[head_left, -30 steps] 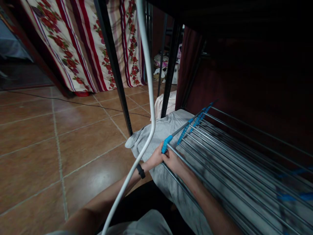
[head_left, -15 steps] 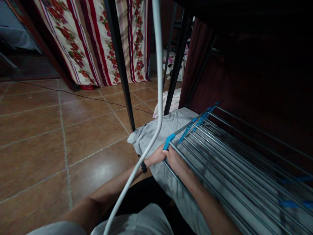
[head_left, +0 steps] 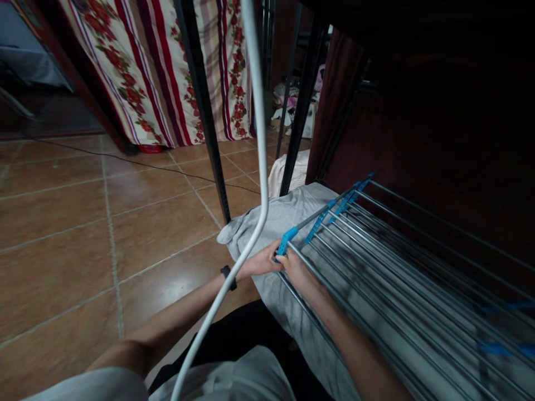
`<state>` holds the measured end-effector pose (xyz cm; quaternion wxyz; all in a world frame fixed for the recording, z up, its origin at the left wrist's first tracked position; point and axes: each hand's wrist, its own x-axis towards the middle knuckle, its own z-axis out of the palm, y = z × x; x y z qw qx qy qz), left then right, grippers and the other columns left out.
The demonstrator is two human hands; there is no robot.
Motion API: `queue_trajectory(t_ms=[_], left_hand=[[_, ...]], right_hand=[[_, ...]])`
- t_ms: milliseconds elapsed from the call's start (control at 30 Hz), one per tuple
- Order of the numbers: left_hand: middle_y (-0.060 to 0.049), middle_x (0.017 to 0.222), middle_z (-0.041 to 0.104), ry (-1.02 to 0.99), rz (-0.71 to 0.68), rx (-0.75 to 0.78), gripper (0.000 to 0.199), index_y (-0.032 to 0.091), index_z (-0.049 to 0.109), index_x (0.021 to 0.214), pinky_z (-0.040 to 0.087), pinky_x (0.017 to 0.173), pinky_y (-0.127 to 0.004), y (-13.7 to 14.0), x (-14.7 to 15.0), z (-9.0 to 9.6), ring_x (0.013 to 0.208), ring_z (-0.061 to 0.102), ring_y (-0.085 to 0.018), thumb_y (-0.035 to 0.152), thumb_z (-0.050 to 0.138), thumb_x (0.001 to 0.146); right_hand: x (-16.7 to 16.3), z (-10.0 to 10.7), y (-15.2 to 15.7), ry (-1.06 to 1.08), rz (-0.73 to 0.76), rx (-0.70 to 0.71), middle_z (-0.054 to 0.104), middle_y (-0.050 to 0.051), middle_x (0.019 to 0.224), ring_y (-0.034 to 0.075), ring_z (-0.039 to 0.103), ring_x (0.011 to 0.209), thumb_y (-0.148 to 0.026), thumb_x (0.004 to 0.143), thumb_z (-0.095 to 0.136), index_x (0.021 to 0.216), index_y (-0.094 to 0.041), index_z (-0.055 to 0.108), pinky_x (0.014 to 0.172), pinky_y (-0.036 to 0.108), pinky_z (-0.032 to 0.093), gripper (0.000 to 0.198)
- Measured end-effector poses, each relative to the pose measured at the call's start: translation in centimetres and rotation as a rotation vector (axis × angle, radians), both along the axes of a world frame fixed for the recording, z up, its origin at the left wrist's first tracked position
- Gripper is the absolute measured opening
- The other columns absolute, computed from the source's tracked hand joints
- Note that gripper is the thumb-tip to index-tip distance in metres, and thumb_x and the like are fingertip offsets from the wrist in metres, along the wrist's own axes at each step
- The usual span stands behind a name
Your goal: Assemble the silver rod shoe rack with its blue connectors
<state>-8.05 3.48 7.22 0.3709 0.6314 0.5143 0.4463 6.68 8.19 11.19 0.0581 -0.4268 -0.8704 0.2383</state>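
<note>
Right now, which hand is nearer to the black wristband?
Left. The left hand is on the same arm as the black wristband, just past it. The right hand lies farther off, on the drying rack rods.

Both hands brought together at arm's length

The left hand (head_left: 261, 260) and right hand (head_left: 296, 266) are held touching, fingers curled closed; both forearms are extended forward, a dark band worn on the left wrist.

No legible text, label, brand, number or sign appears anywhere in the view. The flowered curtain (head_left: 167, 72) behind the drying rack (head_left: 376, 262) bears only a printed pattern of red blossoms and stripes; the rack's blue clips (head_left: 288, 240) carry no readable marking.
</note>
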Motion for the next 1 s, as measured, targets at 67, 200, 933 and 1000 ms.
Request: queue_trajectory(t_ms=[67,200,933,1000], left_hand=[[-0.007,0.123,0.064,-0.008,-0.055,0.004,0.062,0.021,0.048,0.136,0.052,0.099,-0.042,-0.6,-0.9,1.7,0.115,0.059,-0.025,0.032,0.068,0.078],[-0.007,0.127,0.063,0.074,-0.117,0.074,0.054,0.025,0.05,0.134,0.048,0.105,-0.042,-0.3,-1.3,4.6,0.123,0.057,-0.024,0.04,0.068,0.085],[-0.012,0.095,0.067,1.153,0.138,0.589,0.072,0.01,0.056,0.115,0.046,0.094,-0.042,2.0,-1.7,4.3,0.085,0.062,-0.024,0.068,0.018,0.095],[-0.012,0.096,0.067,1.16,0.132,0.58,0.074,0.01,0.055,0.115,0.045,0.093,-0.041,2.0,-1.7,4.2,0.086,0.062,-0.024,0.069,0.014,0.095]], right_hand=[[0.0,-0.1,0.1,-0.034,0.0,0.002,0.074,0.006,0.108,0.022,0.069,0.098,-0.039,0.098,0.05,0.134,-0.026,0.057,0.085,0.03,0.05,0.039],[0.0,-0.1,0.4,-0.097,0.022,0.028,0.075,0.007,0.103,0.024,0.07,0.091,-0.038,0.099,0.047,0.136,-0.027,0.058,0.078,0.031,0.051,0.04],[0.6,-1.3,0.7,-0.115,0.062,0.203,0.076,0.007,0.088,0.025,0.072,0.081,-0.054,0.098,0.045,0.106,-0.024,0.071,0.066,0.031,0.049,0.04],[0.6,-1.4,0.8,-0.118,0.058,0.184,0.076,0.008,0.09,0.025,0.072,0.083,-0.052,0.098,0.048,0.106,-0.024,0.072,0.067,0.031,0.049,0.038]])
